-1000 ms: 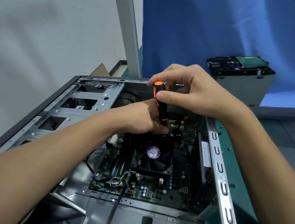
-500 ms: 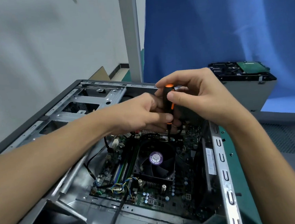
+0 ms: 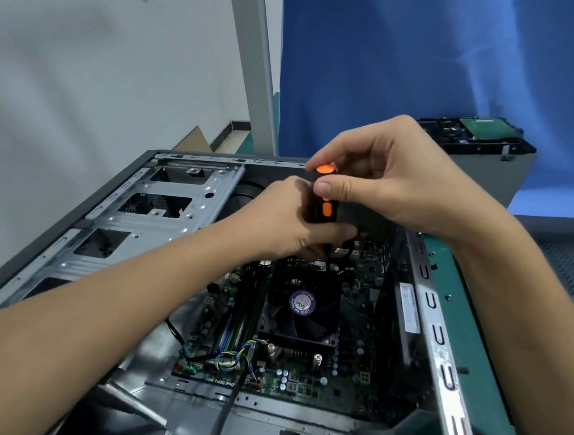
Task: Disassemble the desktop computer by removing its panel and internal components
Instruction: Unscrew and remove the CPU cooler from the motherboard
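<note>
Desktop computer (image 3: 182, 218): screwdriver (image 3: 326, 210) grip unchanged

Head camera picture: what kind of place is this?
Probably a repair or training workbench: an open computer case lies on a green mat, the left hand and right hand grip a screwdriver over it, and a blue cloth hangs behind.
</note>
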